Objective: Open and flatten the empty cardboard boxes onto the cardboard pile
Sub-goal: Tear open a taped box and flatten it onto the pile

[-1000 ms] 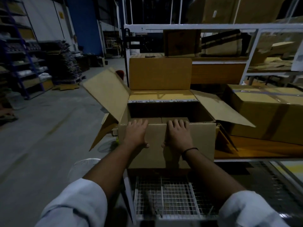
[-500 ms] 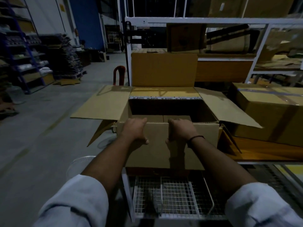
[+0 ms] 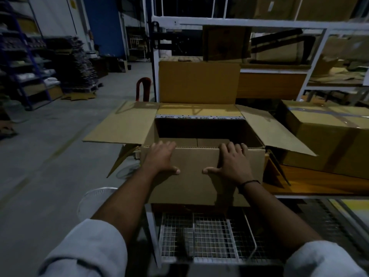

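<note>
The open cardboard box (image 3: 199, 176) sits at the edge of a white metal rack (image 3: 249, 24), straight in front of the person, its near wall facing them. All four top flaps are folded out: the left flap (image 3: 121, 122) lies level, the right flap (image 3: 273, 130) slopes down, the far flap (image 3: 198, 81) stands upright. A strip of printed tape (image 3: 199, 117) clings to the far rim. The left hand (image 3: 160, 157) and right hand (image 3: 232, 161) lie flat and spread on the near wall, fingers reaching over the top edge, thumbs out below, pressing rather than clasping, probably to push the wall in and collapse the box. The inside is dark; it looks empty. A sealed, taped box (image 3: 327, 136) stands just right, and wire mesh baskets (image 3: 203, 234) lie below.
</note>
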Demonstrator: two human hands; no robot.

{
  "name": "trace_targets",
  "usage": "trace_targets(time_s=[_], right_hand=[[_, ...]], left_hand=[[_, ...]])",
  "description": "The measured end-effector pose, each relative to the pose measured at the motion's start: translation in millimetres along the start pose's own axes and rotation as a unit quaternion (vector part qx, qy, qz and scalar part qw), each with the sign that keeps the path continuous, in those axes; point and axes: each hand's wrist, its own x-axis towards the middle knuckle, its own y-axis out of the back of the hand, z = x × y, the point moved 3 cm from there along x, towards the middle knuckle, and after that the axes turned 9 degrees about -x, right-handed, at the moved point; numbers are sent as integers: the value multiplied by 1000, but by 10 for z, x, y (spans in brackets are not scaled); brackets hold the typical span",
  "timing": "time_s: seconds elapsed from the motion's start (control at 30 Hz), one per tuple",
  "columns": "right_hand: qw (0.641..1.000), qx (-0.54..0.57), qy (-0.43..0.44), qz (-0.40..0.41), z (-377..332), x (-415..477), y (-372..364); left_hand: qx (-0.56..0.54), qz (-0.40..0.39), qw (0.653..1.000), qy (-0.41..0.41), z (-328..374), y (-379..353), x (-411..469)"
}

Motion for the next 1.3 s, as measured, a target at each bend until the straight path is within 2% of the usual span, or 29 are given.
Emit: trace_targets(time_s=[0.37,0.5,0.6,0.7,0.77,0.87,1.07,1.17,1.3], right_hand=[[1000,-14,17,6,-34,104,42],[999,31,40,-3,28,146,96],[996,53,51,-48,69,175,168],[990,127,19,-60,118,245,141],[986,162,-28,-35,102,309,137],[986,153,-67,0,42,437,143],[980,157,-29,117,-22,450,64],[978,162,-45,120,25,537,56],[975,186,-87,85,118,782,34]], left_hand=[[-8,35,999,2,9,-23,58],[-50,31,998,11,-12,20,38],[-65,38,997,29,23,42,7],[-111,78,987,84,113,48,51],[-157,121,973,119,131,56,147],[-182,161,963,119,201,55,304],[-150,179,968,87,514,-70,646],[-151,170,971,79,646,-76,860],[-137,146,975,97,751,-18,1211]])
